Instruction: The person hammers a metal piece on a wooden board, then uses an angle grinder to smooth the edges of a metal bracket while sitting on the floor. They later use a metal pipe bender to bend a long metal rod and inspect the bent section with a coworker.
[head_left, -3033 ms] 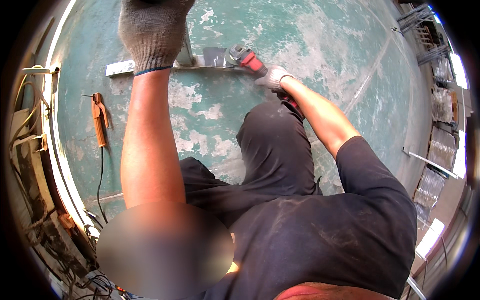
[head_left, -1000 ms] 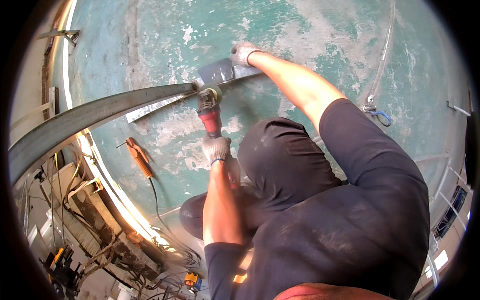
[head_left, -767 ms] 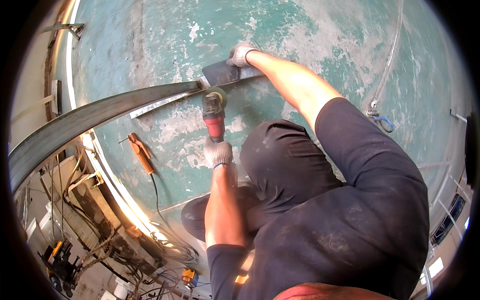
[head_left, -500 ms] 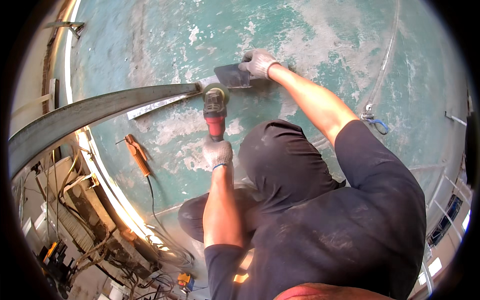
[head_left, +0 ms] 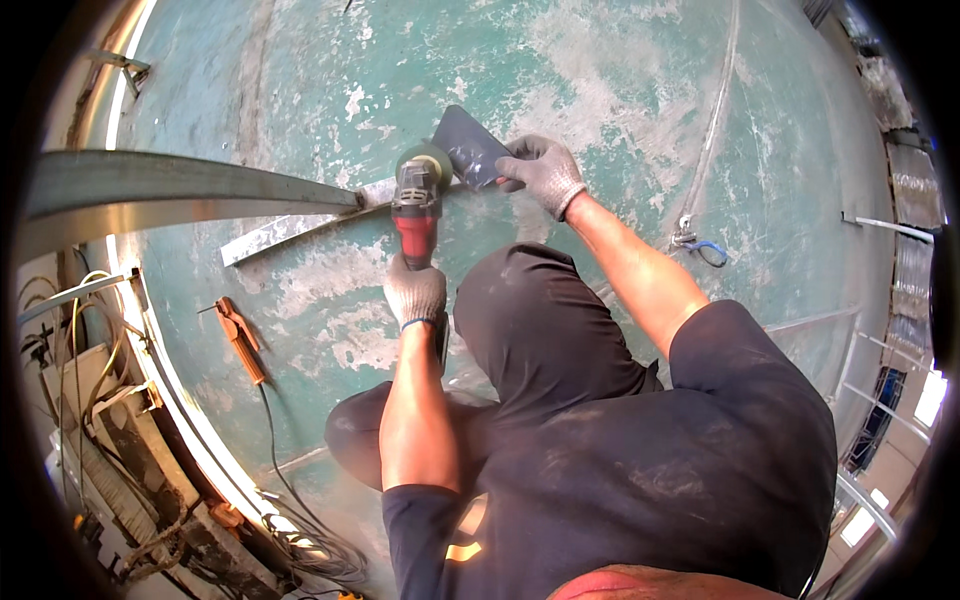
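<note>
My gloved left hand (head_left: 415,292) is closed around the body of a red and black angle grinder (head_left: 416,225). The grinder's round disc (head_left: 430,160) is over a flat metal strip (head_left: 285,237) lying on the worn green floor; whether it touches cannot be told. In my gloved right hand (head_left: 545,178), a dark flat plate (head_left: 466,145) is pinched by its lower right edge. It stands tilted just beyond the disc and hides part of the strip. A long metal beam (head_left: 190,190) comes in from the left and its end meets the strip.
An orange electrode holder (head_left: 238,342) lies on the floor at left, its cable (head_left: 275,450) trailing to coiled cables below. A metal clamp with a blue loop (head_left: 697,242) is at right. Scrap and cables crowd the lower left; a white rail (head_left: 880,402) stands far right.
My right hand has come nearer and gone from the plate's upper right to its lower right. The plate is now turned steeper. The whole view has shifted slightly; the grinder stays at the strip.
</note>
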The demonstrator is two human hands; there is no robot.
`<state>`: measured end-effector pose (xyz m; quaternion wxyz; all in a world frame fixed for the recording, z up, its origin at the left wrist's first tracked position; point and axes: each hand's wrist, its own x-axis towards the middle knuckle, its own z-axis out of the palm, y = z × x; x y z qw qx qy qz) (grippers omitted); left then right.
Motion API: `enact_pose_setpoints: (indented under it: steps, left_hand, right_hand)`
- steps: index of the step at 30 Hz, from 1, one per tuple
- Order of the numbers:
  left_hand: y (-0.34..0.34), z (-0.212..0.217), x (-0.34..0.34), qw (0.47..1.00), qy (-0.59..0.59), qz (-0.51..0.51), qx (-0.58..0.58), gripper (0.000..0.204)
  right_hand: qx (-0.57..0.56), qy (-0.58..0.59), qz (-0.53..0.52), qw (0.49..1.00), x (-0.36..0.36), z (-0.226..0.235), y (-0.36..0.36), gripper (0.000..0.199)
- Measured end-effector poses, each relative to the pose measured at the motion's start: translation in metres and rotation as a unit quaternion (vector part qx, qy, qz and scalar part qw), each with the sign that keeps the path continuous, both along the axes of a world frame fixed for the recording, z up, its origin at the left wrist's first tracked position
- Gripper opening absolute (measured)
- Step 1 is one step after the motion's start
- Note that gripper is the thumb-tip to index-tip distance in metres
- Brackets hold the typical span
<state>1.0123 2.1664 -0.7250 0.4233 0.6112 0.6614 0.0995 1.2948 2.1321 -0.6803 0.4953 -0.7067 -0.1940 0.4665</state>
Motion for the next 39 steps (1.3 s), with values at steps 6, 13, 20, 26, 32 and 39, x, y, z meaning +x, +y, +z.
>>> enact_pose_setpoints:
  steps: [6,13,20,26,32,39]
  left_hand:
    - [0.002,0.003,0.000,0.999,-0.032,0.011,-0.028,0.032]
    - [0.001,-0.001,-0.009,0.999,-0.042,0.007,-0.022,0.032]
    - [0.009,-0.003,-0.011,0.994,-0.065,0.033,-0.078,0.032]
    - [0.009,0.012,-0.007,0.992,-0.080,0.018,-0.098,0.029]
    - [0.011,0.004,-0.008,0.992,-0.078,0.030,-0.097,0.030]
    - [0.010,0.009,-0.005,0.991,-0.082,0.030,-0.097,0.032]
  right_hand:
    - [0.025,-0.010,-0.030,0.999,-0.021,0.003,-0.013,0.026]
    - [0.038,-0.029,-0.035,0.998,-0.038,0.010,-0.015,0.023]
    - [0.053,-0.006,-0.031,0.998,-0.041,0.010,-0.016,0.023]
    - [0.066,0.022,-0.053,0.996,-0.038,0.013,-0.014,0.024]
    - [0.064,0.014,-0.049,0.997,-0.041,0.019,-0.015,0.024]
    - [0.071,0.022,-0.061,0.995,-0.043,0.017,-0.015,0.025]
